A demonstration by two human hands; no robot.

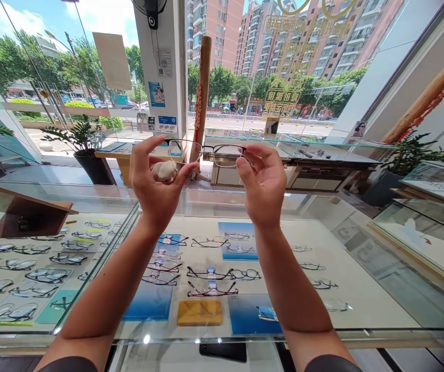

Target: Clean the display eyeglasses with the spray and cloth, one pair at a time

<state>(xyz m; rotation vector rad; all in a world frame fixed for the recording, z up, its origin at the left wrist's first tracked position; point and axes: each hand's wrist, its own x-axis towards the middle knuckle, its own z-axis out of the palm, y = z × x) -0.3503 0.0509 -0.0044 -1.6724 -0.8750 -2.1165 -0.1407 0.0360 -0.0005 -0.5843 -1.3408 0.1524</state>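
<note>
Thin dark metal-framed eyeglasses [206, 153] are held up level in front of me, above a glass display counter [245, 201]. My left hand [155, 181] pinches the frame's left side between thumb and fingers. A pale lumpy object [164, 171], perhaps a cloth or a stone, lies against that palm, and I cannot tell what it is. My right hand [263, 181] grips the frame's right end with its fingertips. The temple arms are mostly hidden behind my fingers.
Under the counter's glass top lie rows of several eyeglasses [210, 274] on white and blue display boards, with a yellow block [199, 313] near the front. A potted plant [80, 144], a wooden post [202, 98] and window glass stand beyond.
</note>
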